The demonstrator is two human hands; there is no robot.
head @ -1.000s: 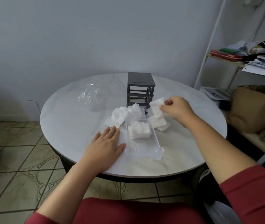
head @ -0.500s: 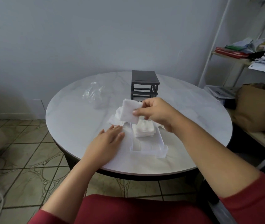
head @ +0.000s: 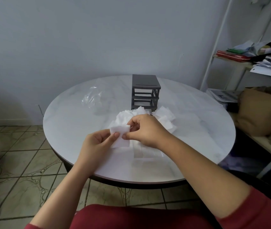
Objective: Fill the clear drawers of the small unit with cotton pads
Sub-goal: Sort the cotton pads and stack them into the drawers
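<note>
The round table (head: pixel 75 126) has a smooth marble-look top with a soft sheen. The small unit (head: pixel 145 83) is matt dark-grey plastic; the drawer (head: pixel 146 155) nearer is clear plastic (blurred here). The cotton pad (head: pixel 120 129) looks soft, matt and fibrous. The far-left bag (head: pixel 93 100) is crinkled glossy film. The 2 sleeves (head: pixel 255 210) are red cloth.

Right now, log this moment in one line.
left hand: pinches white square cotton pad | right hand: pinches same pad | clear plastic drawer: on white table, outside dark grey frame
</note>
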